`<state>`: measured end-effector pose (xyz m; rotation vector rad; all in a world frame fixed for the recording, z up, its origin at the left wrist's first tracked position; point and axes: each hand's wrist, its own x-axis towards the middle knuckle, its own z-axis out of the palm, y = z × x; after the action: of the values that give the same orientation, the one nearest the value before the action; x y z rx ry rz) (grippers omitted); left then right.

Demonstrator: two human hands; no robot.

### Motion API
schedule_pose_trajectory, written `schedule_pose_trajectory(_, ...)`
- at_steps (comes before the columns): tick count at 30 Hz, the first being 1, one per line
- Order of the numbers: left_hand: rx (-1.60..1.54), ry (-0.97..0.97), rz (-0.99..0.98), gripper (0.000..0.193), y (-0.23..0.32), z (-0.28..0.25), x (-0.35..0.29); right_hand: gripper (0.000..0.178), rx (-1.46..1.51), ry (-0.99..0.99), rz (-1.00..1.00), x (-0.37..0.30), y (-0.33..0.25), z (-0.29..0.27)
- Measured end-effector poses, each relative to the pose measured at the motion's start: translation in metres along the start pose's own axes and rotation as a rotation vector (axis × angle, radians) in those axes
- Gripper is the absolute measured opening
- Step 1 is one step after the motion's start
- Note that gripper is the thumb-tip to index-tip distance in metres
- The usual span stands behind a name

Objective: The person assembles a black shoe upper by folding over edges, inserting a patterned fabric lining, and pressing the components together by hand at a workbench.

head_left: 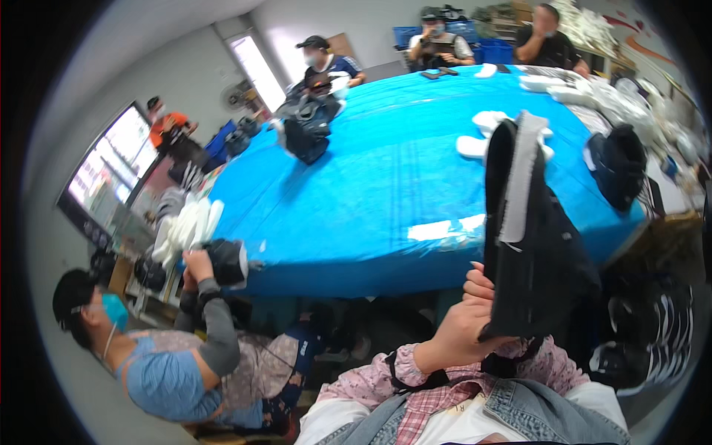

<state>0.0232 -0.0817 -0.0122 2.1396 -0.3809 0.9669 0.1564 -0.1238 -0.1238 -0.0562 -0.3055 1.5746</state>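
Note:
A black fabric piece with a light grey strip along its open edge stands upright in front of me; its exact kind is not clear. My left hand is closed on its lower left edge, fingers curled. Behind the lower part of the piece, my right hand is almost wholly hidden; only its pink sleeve shows plainly. Just beyond the piece, several white flat rounded shapes lie on the blue-covered table.
Left of me, a masked person handles a black-and-white item beside piled white pieces. Other people sit or stand around the far side. A black item rests at the table's right, near clear plastic bags. Black-and-white striped items are stacked low right.

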Motion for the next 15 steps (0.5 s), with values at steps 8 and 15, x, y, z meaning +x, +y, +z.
schedule_pose_trajectory(8, 0.116, -0.231, 0.095, 0.027, -0.011, -0.017, -0.006, 0.035, 0.511, -0.479, 0.202, 0.006, 0.006, -0.017)
schedule_pose_trajectory(15, 0.174, -0.208, 0.163, 0.030, -0.006, -0.009, -0.010, 0.053, 0.492, -0.404, 0.340, 0.014, 0.010, 0.056)
